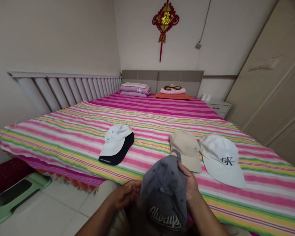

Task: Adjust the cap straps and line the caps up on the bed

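A dark grey baseball cap [163, 190] with "Always" in pale stitching is held over the near edge of the bed, its crown facing up. My right hand [191, 183] grips its right rim, thumb on the outside. Along the cap's left side, my left hand [126, 195] is closed with curled fingers against it; the fingertips are partly hidden. Just beyond lies a beige cap [185, 147], partly covered by the grey one. A white cap [221, 160] with dark letters sits to its right. Farther left, a white cap [116, 136] rests on a dark-brimmed cap [120, 154].
A striped sheet [147, 127] covers the bed. Folded bedding [135, 90] and an orange pillow [172, 96] lie near the headboard [140, 75]. A radiator [71, 88] runs along the left wall. On the floor at left stands a green stool [17, 198].
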Tool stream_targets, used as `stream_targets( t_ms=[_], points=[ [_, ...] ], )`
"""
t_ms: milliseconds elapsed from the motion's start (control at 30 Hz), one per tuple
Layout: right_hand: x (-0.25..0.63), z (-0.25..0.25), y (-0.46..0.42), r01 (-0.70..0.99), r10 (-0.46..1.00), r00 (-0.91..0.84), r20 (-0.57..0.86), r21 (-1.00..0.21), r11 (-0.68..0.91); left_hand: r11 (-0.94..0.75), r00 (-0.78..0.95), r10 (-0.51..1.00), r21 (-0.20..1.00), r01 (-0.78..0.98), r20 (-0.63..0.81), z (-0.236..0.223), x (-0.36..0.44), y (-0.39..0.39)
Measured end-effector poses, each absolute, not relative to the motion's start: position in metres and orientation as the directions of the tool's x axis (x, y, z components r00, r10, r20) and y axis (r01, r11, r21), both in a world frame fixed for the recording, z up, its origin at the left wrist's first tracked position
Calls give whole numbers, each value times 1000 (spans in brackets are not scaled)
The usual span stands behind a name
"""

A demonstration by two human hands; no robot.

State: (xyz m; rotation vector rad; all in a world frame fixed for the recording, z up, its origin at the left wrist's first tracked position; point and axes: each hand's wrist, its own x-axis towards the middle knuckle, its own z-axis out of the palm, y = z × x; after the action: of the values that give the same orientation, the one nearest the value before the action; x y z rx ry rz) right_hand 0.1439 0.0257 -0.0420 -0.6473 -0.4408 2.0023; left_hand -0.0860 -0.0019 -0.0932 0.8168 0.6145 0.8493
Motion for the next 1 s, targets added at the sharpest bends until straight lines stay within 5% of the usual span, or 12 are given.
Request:
stream_targets(
  t_ms=[100,267,567,767,1000],
  points=[
    [140,-42,22,-699,873,-405,-273,-523,-488,456,689,724,763,-458,-19,-83,-71,7],
    [147,-40,19,-701,867,-381,-320,-512,-497,502,708,706,685,-528,29,-77,-49,8],
    [154,-52,7,-640,867,-431,-251,-592,-490,478,647,763,683,-553,-11,-61,-47,10],
    [154,-50,-4,-734,956,-274,-106,-619,-279,444,551,832,668,-597,-61,-55,-63,17],
    [148,-56,-16,-645,955,-280,-99,-717,-264,467,611,787,729,-500,-85,-37,-58,14]
  ],
)
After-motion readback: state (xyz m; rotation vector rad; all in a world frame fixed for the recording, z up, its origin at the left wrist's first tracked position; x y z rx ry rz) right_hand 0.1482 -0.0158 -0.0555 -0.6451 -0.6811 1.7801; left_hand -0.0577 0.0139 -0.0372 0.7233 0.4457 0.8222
